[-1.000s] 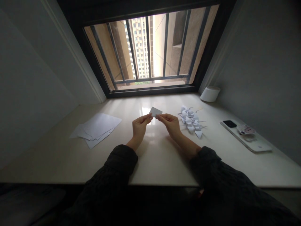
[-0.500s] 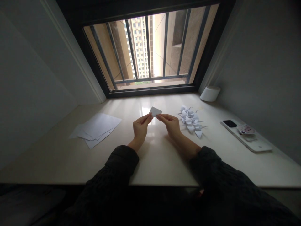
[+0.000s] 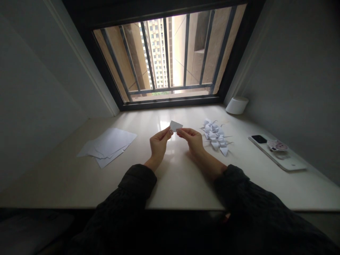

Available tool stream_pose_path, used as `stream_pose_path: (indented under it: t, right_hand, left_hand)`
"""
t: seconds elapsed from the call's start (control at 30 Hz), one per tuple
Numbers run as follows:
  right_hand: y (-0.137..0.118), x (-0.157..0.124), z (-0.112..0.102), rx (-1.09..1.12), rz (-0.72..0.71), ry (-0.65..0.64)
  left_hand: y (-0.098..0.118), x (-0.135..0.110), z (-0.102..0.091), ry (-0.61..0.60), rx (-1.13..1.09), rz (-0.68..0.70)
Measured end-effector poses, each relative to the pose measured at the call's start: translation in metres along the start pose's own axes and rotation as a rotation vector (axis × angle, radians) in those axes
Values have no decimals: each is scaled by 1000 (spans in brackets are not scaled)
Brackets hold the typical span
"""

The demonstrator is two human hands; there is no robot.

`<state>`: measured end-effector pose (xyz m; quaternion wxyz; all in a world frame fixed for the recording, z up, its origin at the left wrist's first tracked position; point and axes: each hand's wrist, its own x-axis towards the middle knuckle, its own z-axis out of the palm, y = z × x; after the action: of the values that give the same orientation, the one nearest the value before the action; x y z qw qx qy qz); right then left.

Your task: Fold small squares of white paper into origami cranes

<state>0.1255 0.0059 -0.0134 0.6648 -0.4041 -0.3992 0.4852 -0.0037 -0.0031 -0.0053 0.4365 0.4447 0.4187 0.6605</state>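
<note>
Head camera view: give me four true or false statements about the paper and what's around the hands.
1. The left hand and right hand pinch a small piece of white paper between them. True.
2. The loose white sheets lie to the right of the hands. False: they lie to the left.
3. Folded paper cranes lie on the counter to the right of the right hand. True.
4. The left hand holds a phone. False: the phone lies on the counter at the far right.

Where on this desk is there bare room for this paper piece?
Bare desk lies between the forearms, between the loose paper sheets and left hand, and in front of the phone. Crowded: the folded paper cranes beside the right hand.
</note>
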Motion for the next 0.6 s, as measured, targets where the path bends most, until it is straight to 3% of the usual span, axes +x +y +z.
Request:
stream_pose_path:
  t: [0.23, 0.6]
  right_hand:
    - [0, 0, 0, -2, -12, -3]
    - [-5, 1, -4, -20, -74, -1]
  left_hand:
    - [-1, 1, 0, -30, -38, -19]
    - [0, 0, -4, -192, 67, 104]
